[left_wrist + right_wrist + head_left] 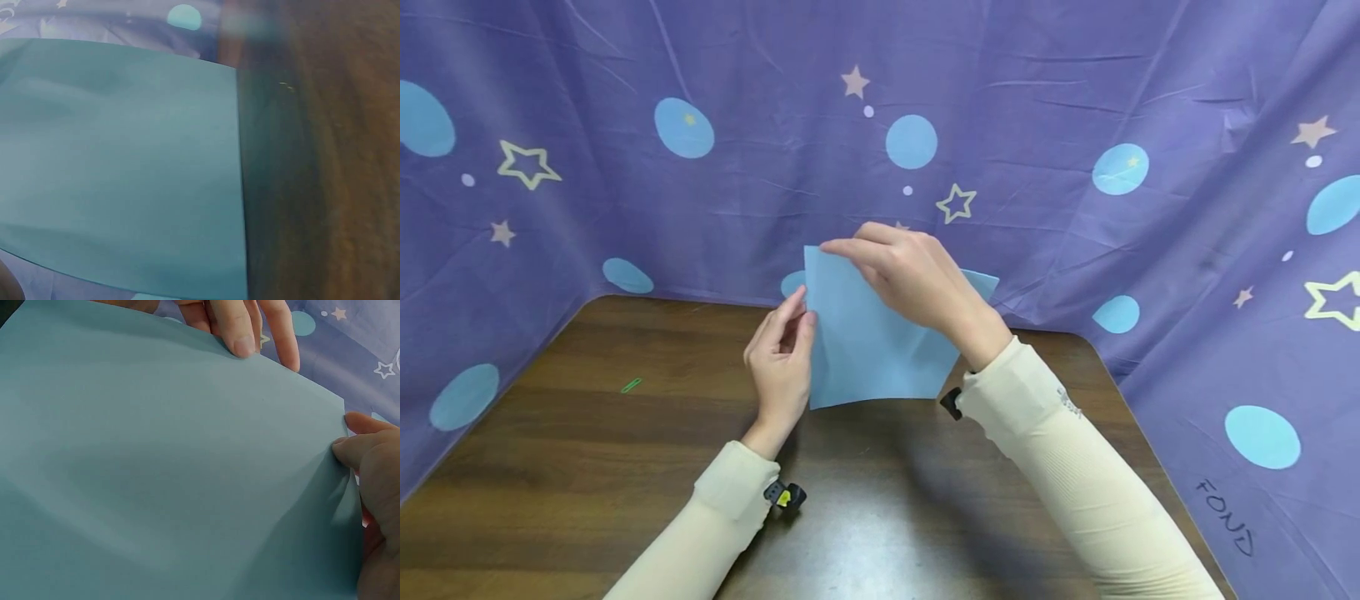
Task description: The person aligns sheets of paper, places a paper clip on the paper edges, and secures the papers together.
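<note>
Over the wooden surface (865, 475) there, the left hand (780, 367) pinches the left edge of a light-blue paper sheet (880, 362), the right hand (917, 275) its top edge.

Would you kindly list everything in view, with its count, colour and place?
Table: one, brown wood grain, below the hands
Sheet of paper: one, light blue, held up at centre
Paper clip: one, green, on the table's left part
Backdrop: purple cloth, number of pieces unclear, behind and beside the table; printed blue spots and stars, several each
Handwriting: one word, "FOND", dark, backdrop's lower right
Wrist devices: two, black, one per wrist
Sleeves: two, cream, on the forearms
Left hand: one, bare, at the sheet's left edge
Right hand: one, bare, at its top edge
</note>
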Demonstrator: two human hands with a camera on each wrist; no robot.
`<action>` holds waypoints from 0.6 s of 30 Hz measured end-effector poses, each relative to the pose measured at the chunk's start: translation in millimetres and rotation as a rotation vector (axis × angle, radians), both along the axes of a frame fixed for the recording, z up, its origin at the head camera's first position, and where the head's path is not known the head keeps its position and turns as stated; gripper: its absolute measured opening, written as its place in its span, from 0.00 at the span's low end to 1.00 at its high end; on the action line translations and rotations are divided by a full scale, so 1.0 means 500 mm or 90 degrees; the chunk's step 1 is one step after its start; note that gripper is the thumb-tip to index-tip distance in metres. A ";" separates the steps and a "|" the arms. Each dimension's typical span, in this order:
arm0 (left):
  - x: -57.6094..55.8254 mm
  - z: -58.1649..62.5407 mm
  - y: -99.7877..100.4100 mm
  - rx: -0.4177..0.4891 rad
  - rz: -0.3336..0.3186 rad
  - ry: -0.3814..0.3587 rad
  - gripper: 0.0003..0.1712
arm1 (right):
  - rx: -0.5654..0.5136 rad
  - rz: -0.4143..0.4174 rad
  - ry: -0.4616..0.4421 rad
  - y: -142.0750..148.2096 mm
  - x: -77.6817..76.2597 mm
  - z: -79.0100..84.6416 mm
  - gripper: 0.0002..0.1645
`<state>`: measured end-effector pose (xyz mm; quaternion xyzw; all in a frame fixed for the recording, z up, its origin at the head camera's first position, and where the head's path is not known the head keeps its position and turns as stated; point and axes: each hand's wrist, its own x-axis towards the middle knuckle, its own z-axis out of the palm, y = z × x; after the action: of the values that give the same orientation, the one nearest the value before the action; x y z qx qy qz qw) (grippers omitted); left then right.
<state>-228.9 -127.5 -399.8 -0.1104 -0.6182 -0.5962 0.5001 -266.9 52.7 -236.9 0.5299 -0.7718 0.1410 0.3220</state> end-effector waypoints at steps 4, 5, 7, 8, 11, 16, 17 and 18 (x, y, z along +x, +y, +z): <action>-0.003 0.014 0.006 0.012 0.012 0.003 0.19 | 0.002 0.001 -0.003 0.000 0.003 0.004 0.23; -0.004 0.016 0.007 0.014 0.013 0.004 0.19 | 0.002 0.000 -0.003 0.000 0.004 0.004 0.23; -0.006 0.019 0.008 0.013 0.015 0.005 0.18 | 0.001 -0.002 -0.003 0.000 0.005 0.004 0.22; -0.007 0.019 0.008 0.012 0.015 0.005 0.18 | -0.001 -0.003 -0.003 0.000 0.005 0.003 0.22; -0.008 0.019 0.007 0.008 0.017 0.008 0.18 | -0.003 -0.004 -0.003 -0.001 0.004 0.002 0.22; -0.010 0.016 0.004 0.007 0.016 0.011 0.18 | 0.002 -0.007 -0.003 -0.004 0.004 0.002 0.23; -0.011 0.015 0.003 0.006 0.017 0.012 0.18 | 0.002 -0.007 -0.003 -0.005 0.005 0.002 0.23; -0.011 0.015 0.003 0.005 0.019 0.013 0.18 | 0.002 -0.007 -0.004 -0.006 0.005 0.002 0.23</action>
<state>-234.5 -126.3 -392.5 -0.1058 -0.6124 -0.5899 0.5156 -264.5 49.8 -236.0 0.5256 -0.7761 0.1392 0.3195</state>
